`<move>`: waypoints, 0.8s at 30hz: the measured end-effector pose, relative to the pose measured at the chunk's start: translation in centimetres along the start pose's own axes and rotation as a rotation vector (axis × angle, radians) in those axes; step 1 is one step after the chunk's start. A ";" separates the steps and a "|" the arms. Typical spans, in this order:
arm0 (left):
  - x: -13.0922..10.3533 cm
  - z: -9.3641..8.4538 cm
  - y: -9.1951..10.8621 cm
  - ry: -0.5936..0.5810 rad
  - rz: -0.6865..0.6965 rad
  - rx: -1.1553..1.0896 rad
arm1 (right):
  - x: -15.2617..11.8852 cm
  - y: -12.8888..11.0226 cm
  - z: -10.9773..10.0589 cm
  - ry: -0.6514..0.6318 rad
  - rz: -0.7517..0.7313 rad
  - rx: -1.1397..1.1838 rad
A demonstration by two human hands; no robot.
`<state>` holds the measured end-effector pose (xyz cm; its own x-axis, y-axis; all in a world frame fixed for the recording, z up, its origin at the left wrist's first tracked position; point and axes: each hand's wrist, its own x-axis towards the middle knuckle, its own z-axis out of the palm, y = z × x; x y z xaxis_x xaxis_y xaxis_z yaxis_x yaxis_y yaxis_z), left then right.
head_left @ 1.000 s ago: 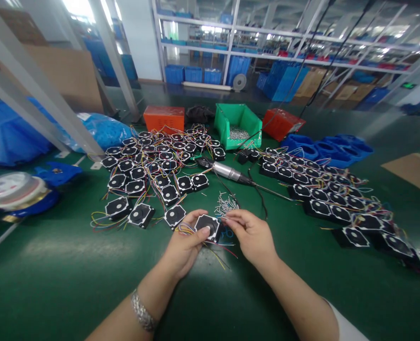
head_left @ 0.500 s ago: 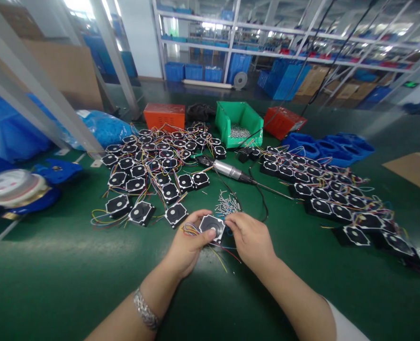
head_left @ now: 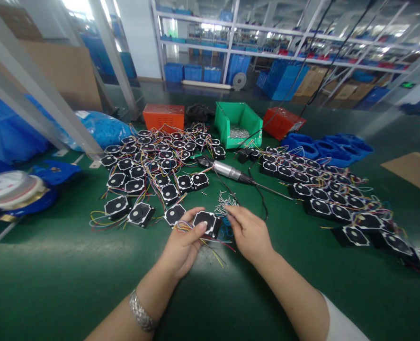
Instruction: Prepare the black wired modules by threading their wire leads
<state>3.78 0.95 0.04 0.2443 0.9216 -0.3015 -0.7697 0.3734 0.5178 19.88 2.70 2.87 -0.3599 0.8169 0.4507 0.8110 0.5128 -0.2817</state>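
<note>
My left hand is closed around a square black module with a white-edged top and a round centre, thumb pressed on its top face. Thin coloured wires trail from it below and over my fingers. Just right of the module, my right hand has its fingers pinched together beside a pile of small screws; whatever the fingertips hold is hidden. Several blue rings lie between the two hands. Beyond the screws rests a silver and black electric screwdriver with a long bit.
Many similar wired modules cover the left of the green table; rows of others stand right. Behind are a green bin of screws, two orange boxes and blue plastic housings. A water meter stands left.
My left hand has shifted the module slightly left and tilted it. My right hand has come away from the module's edge, its fingertips now higher, by the screw pile.
</note>
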 end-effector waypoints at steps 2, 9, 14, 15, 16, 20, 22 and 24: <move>0.0 0.1 0.1 0.002 -0.012 0.003 | 0.6 1.6 -0.6 -0.014 0.142 -0.104; -0.1 0.1 0.1 -0.002 -0.059 0.045 | 1.8 4.3 -1.3 -0.308 0.111 -0.297; -0.1 0.1 0.3 -0.021 -0.071 0.049 | 2.8 3.7 -1.3 -0.504 0.050 -0.437; 0.0 0.2 0.4 -0.021 -0.073 0.048 | 3.1 3.7 -1.4 -0.550 0.025 -0.470; 0.0 0.2 0.4 -0.018 -0.075 0.048 | 3.5 3.7 -1.6 -0.591 -0.007 -0.501; 0.1 0.2 0.4 -0.015 -0.079 0.067 | 4.9 3.7 -2.1 -0.720 -0.181 -0.573; 0.2 0.1 0.3 -0.025 -0.079 0.073 | 5.5 3.6 -2.1 -0.775 -0.259 -0.598; 0.2 0.0 0.2 -0.032 -0.079 0.061 | 6.0 3.5 -2.0 -0.818 -0.330 -0.616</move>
<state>3.67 1.27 0.11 0.3225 0.8915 -0.3182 -0.7103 0.4501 0.5412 21.46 8.86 6.33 -0.6178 0.7083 -0.3414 0.6278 0.7058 0.3283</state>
